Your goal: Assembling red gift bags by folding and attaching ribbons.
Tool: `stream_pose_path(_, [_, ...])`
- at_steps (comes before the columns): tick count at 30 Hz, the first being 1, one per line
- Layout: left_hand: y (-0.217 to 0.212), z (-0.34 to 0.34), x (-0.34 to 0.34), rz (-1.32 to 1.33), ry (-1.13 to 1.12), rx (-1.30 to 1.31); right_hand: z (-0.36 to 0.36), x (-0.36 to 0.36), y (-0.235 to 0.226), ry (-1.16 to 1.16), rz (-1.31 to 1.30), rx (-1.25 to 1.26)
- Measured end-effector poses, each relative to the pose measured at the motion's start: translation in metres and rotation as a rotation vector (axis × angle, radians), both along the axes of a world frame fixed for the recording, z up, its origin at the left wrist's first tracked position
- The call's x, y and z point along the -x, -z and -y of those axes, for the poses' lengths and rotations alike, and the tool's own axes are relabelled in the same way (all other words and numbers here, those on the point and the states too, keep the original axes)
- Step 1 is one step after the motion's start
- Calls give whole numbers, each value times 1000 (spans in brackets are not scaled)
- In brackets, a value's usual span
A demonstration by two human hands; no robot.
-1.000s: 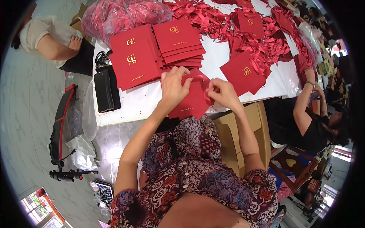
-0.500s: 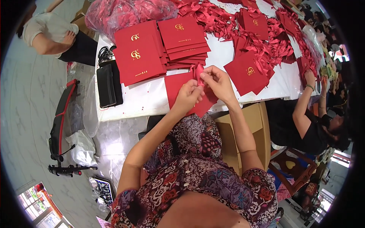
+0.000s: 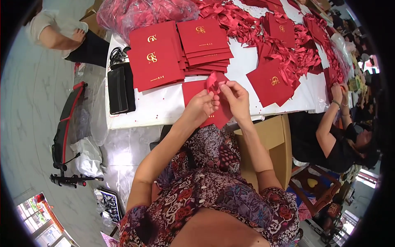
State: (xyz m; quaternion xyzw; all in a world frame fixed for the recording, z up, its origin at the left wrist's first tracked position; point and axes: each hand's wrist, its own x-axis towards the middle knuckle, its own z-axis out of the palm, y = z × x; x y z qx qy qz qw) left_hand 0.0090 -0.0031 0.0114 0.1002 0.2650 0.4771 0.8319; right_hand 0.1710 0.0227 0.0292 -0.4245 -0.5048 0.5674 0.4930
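Note:
At the table's near edge, my left hand and my right hand work close together. Both pinch a red ribbon, its shiny loop standing up between the fingertips. Under them lies a flat red card piece, maybe a folder or paper bag, whose near corner juts past the table edge; my hands cover much of it. Just beyond and to the left rise two stacks of similar red pieces with gold print, a left stack and a right stack.
A black pouch or wallet and cable lie at the table's left. Red ribbons heap beyond the stacks, beside a plastic bag. A cardboard box stands by my right arm. Another person's hands work at right.
My hands have shifted slightly and the ribbon loop has changed shape between the fingers. My left fingertips have curled a little lower. The whole view has shifted slightly.

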Motion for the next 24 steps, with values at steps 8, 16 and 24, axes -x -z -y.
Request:
stream_pose_path(8, [-24,26,18,-1676,-228,-674,-6,-9,-36,-146,28,-16])
stream_pose_path(16, [-1,9,28,-1979,-96,-772,-12,28,-14,-170,715,-344])
stream_pose_path(24, [-7,12,31,-1964,-86,-807,-12,14,-33,-115,463,-520])
